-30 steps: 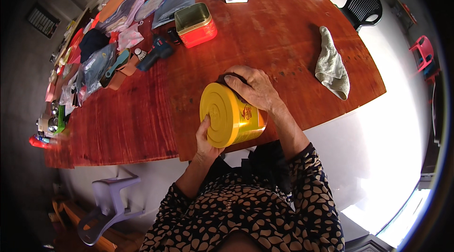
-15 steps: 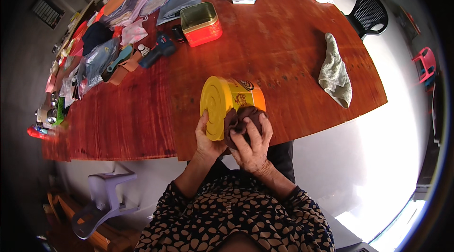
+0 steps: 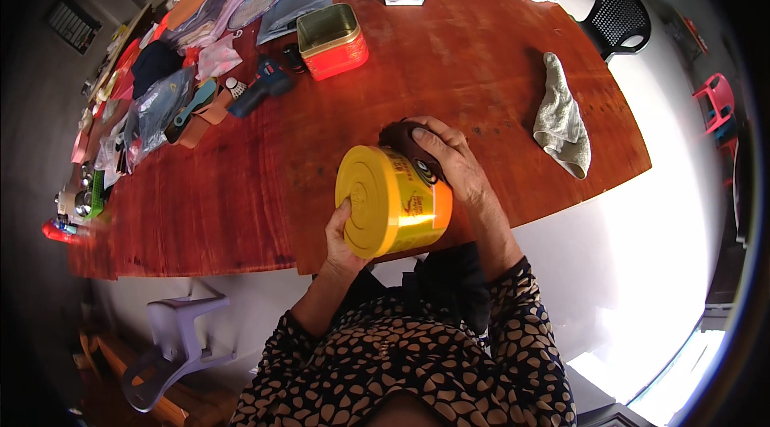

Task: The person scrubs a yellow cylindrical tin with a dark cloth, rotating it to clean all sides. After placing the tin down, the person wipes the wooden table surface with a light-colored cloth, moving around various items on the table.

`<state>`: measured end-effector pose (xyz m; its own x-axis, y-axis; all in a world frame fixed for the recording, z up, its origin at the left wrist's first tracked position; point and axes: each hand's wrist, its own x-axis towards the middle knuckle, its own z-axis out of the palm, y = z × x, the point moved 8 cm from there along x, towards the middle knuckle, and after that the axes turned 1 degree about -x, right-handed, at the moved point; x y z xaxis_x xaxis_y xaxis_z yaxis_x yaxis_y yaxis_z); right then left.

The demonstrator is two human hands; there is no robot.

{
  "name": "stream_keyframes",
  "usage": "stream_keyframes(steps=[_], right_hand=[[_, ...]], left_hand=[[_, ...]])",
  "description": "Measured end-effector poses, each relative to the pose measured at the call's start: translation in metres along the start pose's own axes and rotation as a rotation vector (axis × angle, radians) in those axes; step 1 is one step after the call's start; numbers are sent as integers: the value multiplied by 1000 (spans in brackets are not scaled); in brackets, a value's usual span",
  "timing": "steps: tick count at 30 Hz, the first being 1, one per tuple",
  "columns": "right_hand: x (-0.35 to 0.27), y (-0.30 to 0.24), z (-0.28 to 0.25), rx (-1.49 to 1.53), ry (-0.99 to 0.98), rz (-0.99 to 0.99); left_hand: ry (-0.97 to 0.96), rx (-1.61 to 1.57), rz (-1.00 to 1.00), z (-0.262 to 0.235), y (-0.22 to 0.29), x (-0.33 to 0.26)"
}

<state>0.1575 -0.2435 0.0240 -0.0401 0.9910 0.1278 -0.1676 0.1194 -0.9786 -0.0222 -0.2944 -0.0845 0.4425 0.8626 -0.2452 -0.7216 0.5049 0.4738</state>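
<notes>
**Yellow tin held up, dark cloth pressed to its side**

A round yellow tin (image 3: 393, 202) lies on its side in the air at the near edge of the red wooden table (image 3: 449, 50), its ridged lid facing left and a printed label band on its wall. The left hand (image 3: 343, 241) is clamped on the lid rim from below. The right hand (image 3: 455, 161) is closed over a dark cloth (image 3: 405, 142), pressed against the tin's far upper side. Judging by this, the wiping is under way; how much of the surface is already done cannot be told.

Farther off, a red rectangular tin (image 3: 334, 42) stands open, gold inside. A grey-green rag (image 3: 561, 118) lies crumpled at the right. Flat packages in orange, pink and grey crowd the far left edge (image 3: 172, 50). A black chair (image 3: 613, 14) stands beyond the table's right side.
</notes>
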Motion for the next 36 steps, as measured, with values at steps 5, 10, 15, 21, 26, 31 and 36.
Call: stream_keyframes(steps=[5,10,15,21,26,31,36], right_hand=[[-47,6,4,105,358,-85],[-99,23,23,84,360,-196],[-115,13,36,-200,264,-369],[-55,-5,33,-146,215,-265],[-57,36,43,42,78,-12],[-89,33,44,27,155,-61],[-115,15,34,146,226,-80]], left_hand=[[-80,-227,-82,3,-6,1],[-232,-241,-101,42,-6,5],[-364,-383,-125,51,-9,1],[-161,-174,-73,32,-5,-6],[-144,-173,-92,35,6,-5],[-217,-190,-99,33,13,-1],[-200,-181,-65,37,16,4]])
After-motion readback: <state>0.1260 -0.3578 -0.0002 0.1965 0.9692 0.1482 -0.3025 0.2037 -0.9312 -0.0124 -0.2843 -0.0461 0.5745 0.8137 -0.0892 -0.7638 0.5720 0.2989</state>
